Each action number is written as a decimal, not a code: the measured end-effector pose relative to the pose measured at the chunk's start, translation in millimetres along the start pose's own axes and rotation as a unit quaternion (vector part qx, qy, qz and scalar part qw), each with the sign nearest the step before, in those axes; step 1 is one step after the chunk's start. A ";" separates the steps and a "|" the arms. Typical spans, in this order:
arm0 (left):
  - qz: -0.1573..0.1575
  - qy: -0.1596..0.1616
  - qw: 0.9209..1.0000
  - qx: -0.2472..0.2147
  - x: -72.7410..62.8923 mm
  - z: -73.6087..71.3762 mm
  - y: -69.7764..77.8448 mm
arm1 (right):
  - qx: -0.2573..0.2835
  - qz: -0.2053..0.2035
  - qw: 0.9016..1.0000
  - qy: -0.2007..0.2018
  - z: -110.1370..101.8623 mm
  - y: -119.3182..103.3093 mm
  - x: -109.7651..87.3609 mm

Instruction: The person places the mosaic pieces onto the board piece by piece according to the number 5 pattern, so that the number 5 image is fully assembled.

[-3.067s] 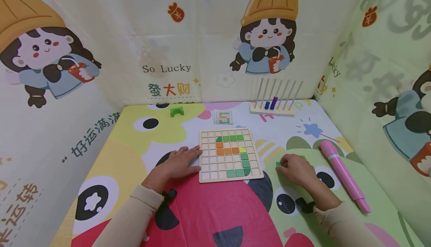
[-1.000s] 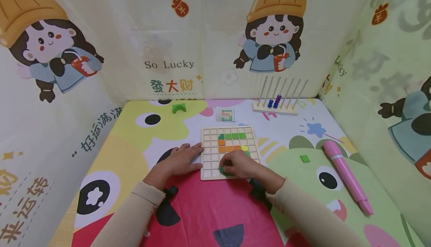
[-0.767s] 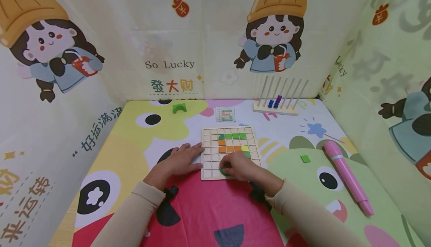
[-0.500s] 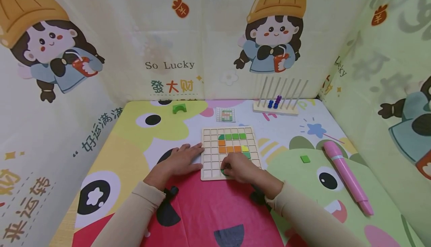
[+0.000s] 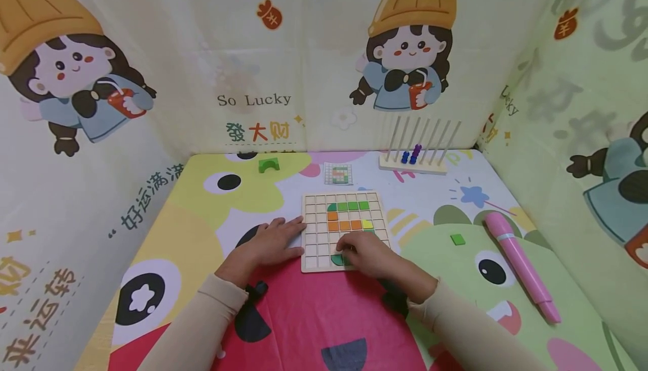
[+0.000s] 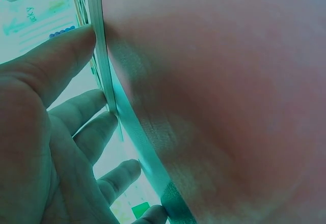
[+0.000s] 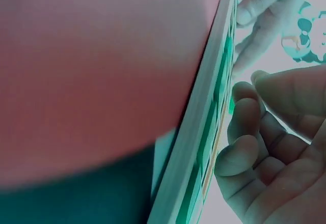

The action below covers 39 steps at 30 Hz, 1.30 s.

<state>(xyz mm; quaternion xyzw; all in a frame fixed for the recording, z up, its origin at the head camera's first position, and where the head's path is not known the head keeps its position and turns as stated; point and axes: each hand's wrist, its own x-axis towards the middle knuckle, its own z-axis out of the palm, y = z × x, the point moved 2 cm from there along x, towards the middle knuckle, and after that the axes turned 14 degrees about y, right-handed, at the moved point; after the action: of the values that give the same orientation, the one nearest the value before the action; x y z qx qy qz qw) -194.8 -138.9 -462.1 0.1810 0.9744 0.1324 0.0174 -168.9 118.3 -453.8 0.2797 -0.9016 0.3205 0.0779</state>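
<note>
A wooden grid board (image 5: 316, 241) lies mid-table in the head view, with green, orange and yellow tiles forming a 5-like shape. My left hand (image 5: 270, 243) rests beside it, straight fingertips touching its left edge, as the left wrist view also shows. Above the board's lower part is my right hand (image 5: 367, 253), its fingers loosely curled with nothing held. Just left of and below those fingertips, a dark green rounded tile (image 5: 336, 259) sits in the bottom row. My right hand hides the tiles on the board's lower right. In the right wrist view, thumb and index fingertip are close together.
A loose green square tile (image 5: 458, 239) lies right of the board, near a pink pen-shaped object (image 5: 523, 267). Behind the board are a small pattern card (image 5: 338, 174), a green arch block (image 5: 269, 164) and a peg rack with blue and purple beads (image 5: 412, 164).
My right hand brought a dark green rounded tile from the right to the board's bottom row. It has let go and shifted slightly up and right. The left hand stays put.
</note>
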 end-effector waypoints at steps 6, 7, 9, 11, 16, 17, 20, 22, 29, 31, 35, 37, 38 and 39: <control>0.000 0.004 1.000 0.003 -1.1 2.6 -0.6 | 0.010 0.034 0.999 -0.004 -16.3 16.6 -12.4; 0.000 0.005 1.000 0.002 -1.3 2.9 -0.6 | 0.010 0.044 0.999 -0.006 -19.2 20.1 -14.6; 0.000 0.006 1.000 0.001 -1.6 3.4 -0.5 | 0.009 0.063 0.998 -0.008 -25.0 27.5 -19.2; 0.001 0.008 1.000 -0.002 -1.9 3.5 -0.3 | 0.007 0.084 0.996 -0.007 -30.0 35.3 -24.0; 0.002 0.010 1.000 0.000 -2.7 3.9 0.8 | -0.003 0.127 0.992 -0.001 -40.6 52.8 -36.4; 0.004 0.011 1.000 0.001 -2.8 4.3 0.8 | -0.006 0.135 0.991 -0.001 -42.8 56.0 -38.8; 0.005 0.011 1.000 0.005 -3.1 5.8 0.9 | -0.018 0.155 0.988 0.003 -50.3 64.7 -46.9; 0.007 0.013 1.000 0.008 -2.9 7.2 0.6 | -0.030 0.159 0.987 0.011 -55.9 71.6 -52.2; 0.004 0.011 1.000 0.009 -1.9 9.2 0.2 | -0.078 0.147 0.984 0.067 -78.7 102.2 -68.3; 0.006 0.013 1.000 0.008 -1.3 9.5 -0.1 | -0.090 0.154 0.981 0.078 -86.3 110.6 -72.2; 0.007 0.017 1.000 0.008 0.1 10.0 -0.7 | -0.119 0.184 0.972 0.084 -101.6 128.9 -79.4; 0.007 0.016 1.000 0.006 0.2 9.9 -0.9 | -0.137 0.197 0.967 0.083 -108.4 137.9 -83.1; 0.006 0.014 1.000 0.005 0.2 9.8 -0.9 | -0.146 0.201 0.965 0.083 -111.5 142.0 -85.0; 0.005 0.012 1.000 0.004 0.1 9.7 -0.7 | -0.155 0.204 0.963 0.083 -114.6 145.6 -87.0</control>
<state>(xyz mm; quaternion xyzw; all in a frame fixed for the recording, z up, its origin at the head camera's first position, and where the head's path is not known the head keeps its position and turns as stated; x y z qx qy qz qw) -194.4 -137.1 -471.7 0.1842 0.9742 0.1306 0.0040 -181.7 322.0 -469.8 0.0468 -0.9686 0.2084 0.1272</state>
